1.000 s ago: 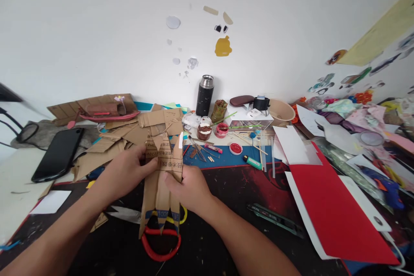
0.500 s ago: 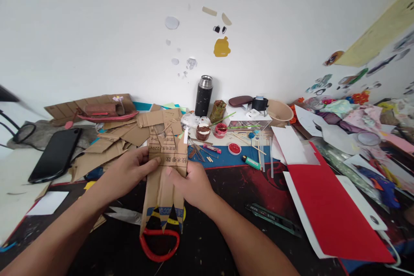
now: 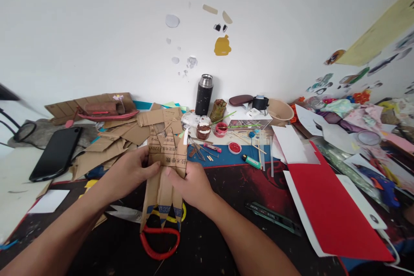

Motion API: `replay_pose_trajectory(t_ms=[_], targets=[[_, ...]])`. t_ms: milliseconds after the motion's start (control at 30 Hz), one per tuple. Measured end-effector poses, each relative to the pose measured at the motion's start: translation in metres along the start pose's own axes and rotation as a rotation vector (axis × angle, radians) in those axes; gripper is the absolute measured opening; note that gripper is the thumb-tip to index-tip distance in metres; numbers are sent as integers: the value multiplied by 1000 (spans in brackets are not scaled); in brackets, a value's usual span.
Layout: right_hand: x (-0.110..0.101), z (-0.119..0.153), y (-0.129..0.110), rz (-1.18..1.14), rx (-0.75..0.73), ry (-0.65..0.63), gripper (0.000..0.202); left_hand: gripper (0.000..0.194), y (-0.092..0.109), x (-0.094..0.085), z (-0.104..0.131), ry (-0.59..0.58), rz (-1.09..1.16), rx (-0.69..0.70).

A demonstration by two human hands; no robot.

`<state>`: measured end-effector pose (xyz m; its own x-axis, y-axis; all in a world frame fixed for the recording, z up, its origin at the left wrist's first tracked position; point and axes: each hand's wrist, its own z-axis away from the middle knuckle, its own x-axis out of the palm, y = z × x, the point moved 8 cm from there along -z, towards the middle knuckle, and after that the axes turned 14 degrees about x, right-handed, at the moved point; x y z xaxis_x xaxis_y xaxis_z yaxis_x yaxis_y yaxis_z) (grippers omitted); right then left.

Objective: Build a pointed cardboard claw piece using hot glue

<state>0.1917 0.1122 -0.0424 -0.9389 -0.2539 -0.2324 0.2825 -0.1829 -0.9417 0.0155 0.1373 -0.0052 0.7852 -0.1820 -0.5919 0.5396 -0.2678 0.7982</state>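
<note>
A cut piece of brown cardboard (image 3: 166,187) with printed characters and pointed strips at both ends is held up in front of me. My left hand (image 3: 140,168) pinches its left edge, thumb on the front face. On the right edge, my right hand (image 3: 190,183) grips it with the thumb laid across the front. Beneath the cardboard lie scissors (image 3: 161,255) with red and yellow handles, their blades pointing left; the cardboard hides part of them.
Cardboard scraps (image 3: 100,155) and a black phone (image 3: 56,154) lie to the left. Behind stand a black flask (image 3: 204,97) and paint jars (image 3: 221,129). A utility knife (image 3: 273,217) and red paper (image 3: 339,211) lie to the right.
The cardboard tilts very slightly, its lower points shifting a little left and up. Both hands keep their hold in nearly the same place.
</note>
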Motion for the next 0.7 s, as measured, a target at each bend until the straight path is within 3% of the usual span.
replay_pose_trajectory(t_ms=[267,500,700], targets=[[1,-1,-1,55,-14,0,23,36,12,3,-1,-31,4,51],[1,0,-2,63,-23,-5,22,31,10,5,0,-23,-2,42],[-3,-1,0,-17,5,7,24,38,17,6,-2,-27,176,50]])
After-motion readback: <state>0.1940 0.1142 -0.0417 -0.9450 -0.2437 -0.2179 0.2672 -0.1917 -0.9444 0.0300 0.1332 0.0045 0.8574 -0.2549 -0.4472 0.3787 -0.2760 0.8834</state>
